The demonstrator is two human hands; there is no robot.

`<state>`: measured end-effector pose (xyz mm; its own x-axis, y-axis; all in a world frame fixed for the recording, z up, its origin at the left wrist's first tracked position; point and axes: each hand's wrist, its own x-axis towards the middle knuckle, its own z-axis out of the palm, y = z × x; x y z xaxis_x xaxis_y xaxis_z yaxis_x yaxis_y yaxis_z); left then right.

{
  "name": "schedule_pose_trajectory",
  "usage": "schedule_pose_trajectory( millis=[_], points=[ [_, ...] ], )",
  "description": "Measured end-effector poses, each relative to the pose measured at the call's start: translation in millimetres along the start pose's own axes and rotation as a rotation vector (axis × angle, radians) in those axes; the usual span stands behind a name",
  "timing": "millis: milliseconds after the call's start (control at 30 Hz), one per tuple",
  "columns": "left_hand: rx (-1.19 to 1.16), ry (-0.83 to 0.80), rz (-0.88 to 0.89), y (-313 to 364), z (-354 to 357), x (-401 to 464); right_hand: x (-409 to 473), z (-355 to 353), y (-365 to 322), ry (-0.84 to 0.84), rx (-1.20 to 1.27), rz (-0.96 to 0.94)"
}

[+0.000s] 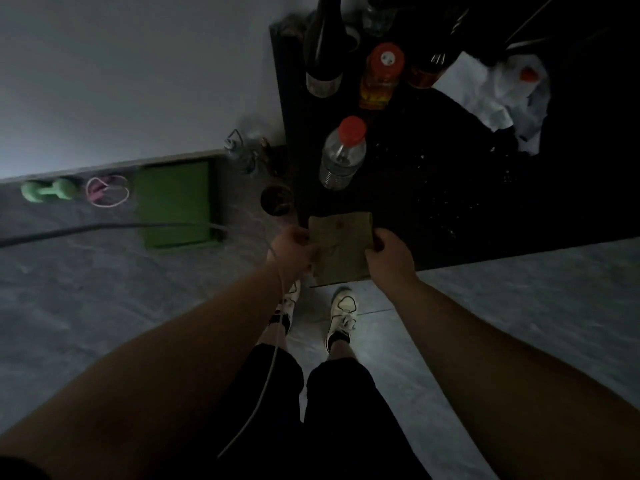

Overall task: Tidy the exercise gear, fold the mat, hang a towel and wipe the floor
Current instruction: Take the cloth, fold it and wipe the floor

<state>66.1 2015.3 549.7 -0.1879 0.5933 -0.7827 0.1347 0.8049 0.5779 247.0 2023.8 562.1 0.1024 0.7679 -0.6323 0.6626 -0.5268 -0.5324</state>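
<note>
- At twelve o'clock from the person's feet, just at the near edge of the dark worktop (450, 209), both hands hold a small folded cloth (341, 249), brownish in this dim light.
- Left hand (292, 251) pinches the cloth's left edge, its fingers curled round the fabric; right hand (389, 256) grips the right edge the same way. The cloth is flat between them and hangs partly past the worktop's edge.
- My reading is that this is the cloth for wiping the floor, or perhaps the towel to hang; the frame does not settle which.
- To do the step well, keep both pinches near the upper corners so the fold does not slip open, and carry the cloth level.
- Lift it away toward six o'clock, since the clear red-capped bottle (343, 154) stands close at twelve o'clock and could be knocked over.
- Mind the thin cable (266, 382) trailing from the left wrist down past the legs; it could snag.
- Over at ten o'clock along the wall, the folded green mat (176, 202), the pink resistance band (107, 192) and the green dumbbell (48, 190) lie in a row, so the gear and mat look tidied already.
</note>
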Motion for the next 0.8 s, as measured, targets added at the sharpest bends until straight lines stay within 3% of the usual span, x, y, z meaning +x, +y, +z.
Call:
schedule_pose_trajectory(
  millis=[133, 267, 367, 467, 633, 800],
  points=[
    [0.143, 0.056, -0.004, -8, 4, 7, 2, -9, 12, 0.024, -0.061, -0.015],
    [0.294, 0.097, 0.024, -8, 2, 10, -11, -16, 13, 0.047, -0.229, -0.286],
    [0.745, 0.213, 0.441, -11, -3, 2, -19, -12, 9, -0.069, -0.490, -0.462],
    [1.039, 0.064, 0.675, -18, -5, -6, -15, -5, 8, -0.102, -0.718, -0.564],
    [1.209, -0.040, 0.562, -34, -5, -1, -4, -4, 11, -0.277, -0.778, -0.447],
    [1.182, -0.058, 0.467, -24, 1, -4, 2, -19, -6, -0.429, -0.691, -0.332]
  ],
)
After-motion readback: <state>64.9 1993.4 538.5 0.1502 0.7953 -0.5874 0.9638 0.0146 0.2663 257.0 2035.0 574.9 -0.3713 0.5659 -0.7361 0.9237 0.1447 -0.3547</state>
